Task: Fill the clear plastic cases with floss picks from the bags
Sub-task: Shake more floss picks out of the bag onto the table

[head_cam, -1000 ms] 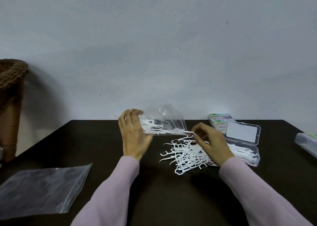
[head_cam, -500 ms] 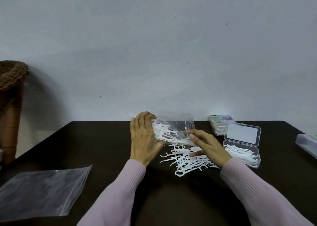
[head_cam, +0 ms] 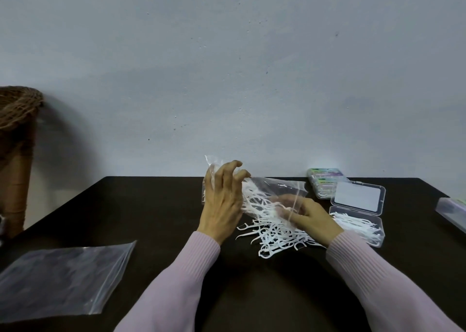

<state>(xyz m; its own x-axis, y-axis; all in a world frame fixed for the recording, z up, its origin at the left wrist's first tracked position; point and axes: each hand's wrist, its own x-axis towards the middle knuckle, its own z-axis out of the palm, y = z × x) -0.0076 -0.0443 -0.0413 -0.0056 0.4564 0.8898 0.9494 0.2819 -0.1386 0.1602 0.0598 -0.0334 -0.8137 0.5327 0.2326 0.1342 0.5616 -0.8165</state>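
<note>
A clear plastic bag with white floss picks inside hangs just above the dark table. My left hand grips its closed far-left end. My right hand has its fingers inside the bag's open mouth, among the picks. Under both hands lies a loose pile of floss picks. To the right an open clear case holds a layer of picks, its lid folded back.
Two closed cases with coloured labels are stacked behind the open one. Another clear case sits at the right edge. An empty zip bag lies flat at the front left. A woven basket stands left of the table.
My left hand has shifted the bag to the right and tipped it over the pile. My right hand has gone from pinching at the pile to reaching inside the bag's mouth.
</note>
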